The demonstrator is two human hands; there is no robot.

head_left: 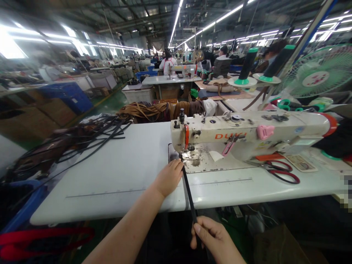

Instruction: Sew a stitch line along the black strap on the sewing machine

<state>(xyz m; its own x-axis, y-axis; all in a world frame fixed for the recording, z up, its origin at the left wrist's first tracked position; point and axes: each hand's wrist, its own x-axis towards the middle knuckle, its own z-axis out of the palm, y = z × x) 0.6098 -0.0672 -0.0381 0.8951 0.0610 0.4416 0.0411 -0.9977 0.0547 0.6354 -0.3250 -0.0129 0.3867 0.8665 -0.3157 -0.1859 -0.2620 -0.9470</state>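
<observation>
A narrow black strap (189, 190) runs from beneath the needle area of a white sewing machine (247, 134) down past the table's front edge. My left hand (169, 176) rests on the table just in front of the presser foot, its fingers together and pressed against the strap's upper end. Below the table edge, my right hand (213, 236) pinches the lower part of the strap between thumb and fingers. The left fingertips partly hide where the strap meets the machine.
Red-handled scissors (283, 171) lie right of the machine. Black straps (101, 141) are heaped at the table's left end, above a blue bin (24, 205). Thread cones (248, 64) and a green fan (316, 79) stand behind. Co-workers sit farther back.
</observation>
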